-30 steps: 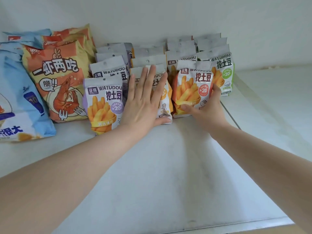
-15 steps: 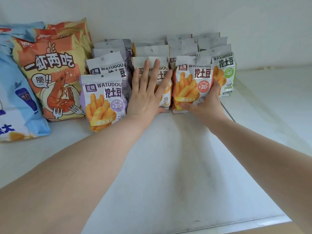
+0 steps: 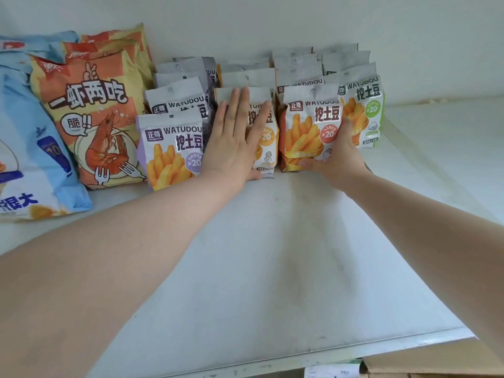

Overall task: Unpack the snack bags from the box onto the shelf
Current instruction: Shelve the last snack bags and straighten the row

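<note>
Since a second ago both hands have pushed the front bags farther back along the shelf (image 3: 272, 268). Flat with fingers straight, the left hand (image 3: 234, 143) presses the yellow bag (image 3: 266, 132); the right hand (image 3: 336, 156) curls round the orange bag (image 3: 308, 132), thumb across its near lower edge. These puffed foil bags look light, soft and slippery, likely best held by the sides or stiff top seam.

My left hand (image 3: 234, 148) presses flat, fingers (image 3: 240, 105) straight, against the yellow Watudou bag (image 3: 266, 132) on the white shelf (image 3: 272, 255). My right hand (image 3: 336, 156) grips the orange Watudou bag (image 3: 308, 129) beside it.
</note>
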A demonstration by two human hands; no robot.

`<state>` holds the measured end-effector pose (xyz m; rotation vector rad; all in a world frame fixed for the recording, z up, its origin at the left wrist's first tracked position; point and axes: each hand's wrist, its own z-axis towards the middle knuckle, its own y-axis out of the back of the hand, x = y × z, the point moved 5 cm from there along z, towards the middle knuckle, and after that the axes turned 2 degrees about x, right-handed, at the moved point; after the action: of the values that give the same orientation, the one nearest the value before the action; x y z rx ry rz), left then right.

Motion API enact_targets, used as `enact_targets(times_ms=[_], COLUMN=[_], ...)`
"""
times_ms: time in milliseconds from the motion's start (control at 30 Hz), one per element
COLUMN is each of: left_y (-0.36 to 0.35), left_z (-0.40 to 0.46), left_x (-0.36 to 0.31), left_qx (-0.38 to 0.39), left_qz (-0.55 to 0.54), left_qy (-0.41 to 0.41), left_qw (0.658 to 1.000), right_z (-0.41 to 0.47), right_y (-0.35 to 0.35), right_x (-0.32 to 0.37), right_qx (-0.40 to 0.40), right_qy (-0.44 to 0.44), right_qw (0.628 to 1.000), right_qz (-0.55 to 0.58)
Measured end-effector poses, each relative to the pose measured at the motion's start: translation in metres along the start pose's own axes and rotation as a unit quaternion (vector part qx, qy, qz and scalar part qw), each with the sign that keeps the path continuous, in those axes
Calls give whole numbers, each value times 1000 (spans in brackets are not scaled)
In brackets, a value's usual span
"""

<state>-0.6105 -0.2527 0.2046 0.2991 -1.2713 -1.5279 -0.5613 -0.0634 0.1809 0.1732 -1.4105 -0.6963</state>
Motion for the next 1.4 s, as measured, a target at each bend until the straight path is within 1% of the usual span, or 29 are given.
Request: enact_targets(times_ms=[100, 200, 267, 400, 567, 667, 833, 1000, 1133, 1167, 1200, 1267, 1300, 1333, 1367, 1400], left_y=[1, 6, 7, 9, 13, 15, 19, 31, 39, 38, 39, 41, 45, 48, 52, 57], left_z=[6, 2, -4, -7, -10, -13, -21, -38, -74, -84, -90, -93, -89, -82, -73, -61], left_x=[-2, -5, -8, -10, -7, -7, -11, -8, 19, 32, 47, 82, 100, 116, 130, 141], left_qx=[6, -17, -33, -51, -63, -63, -60, -64, -58, -53, -50, -50, -52, -58, -64, -70], left_qz=[-6, -2, 9, -13, -26, -24, -6, -38, -52, -53, -59, -82, -98, -118, -141, -162], left_qy=[4, -5, -15, -12, -21, -29, -39, -37, -28, -23, -12, 23, 42, 56, 61, 59], left_qw=[1000, 1000, 999, 999, 997, 997, 997, 997, 997, 997, 997, 995, 993, 990, 986, 982], right_z=[0, -3, -5, -7, -9, -9, -3, -11, -24, -29, -34, -51, -63, -76, -88, -100], right_y=[-1, 3, 5, 5, 6, 9, 15, 20, 26, 29, 32, 34, 28, 15, -6, -32], right_x=[3, -1, -2, -5, -4, 1, 6, 4, 8, 11, 16, 31, 42, 52, 63, 71], right_qx=[-6, -32, -31, -27, -9, 9, 52, 43, 39, 22, -14, -109, -142, -143, -108, -45], right_qy=[-9, -6, -2, -7, -8, -8, -15, -46, -75, -82, -81, -64, -66, -82, -110, -147], right_qw=[1000, 999, 999, 999, 997, 997, 998, 997, 996, 996, 996, 992, 987, 983, 981, 974], right_qz=[5, 26, 34, 35, 82, 78, 40, 46, 40, 35, 28, 22, 39, 76, 120, 165])
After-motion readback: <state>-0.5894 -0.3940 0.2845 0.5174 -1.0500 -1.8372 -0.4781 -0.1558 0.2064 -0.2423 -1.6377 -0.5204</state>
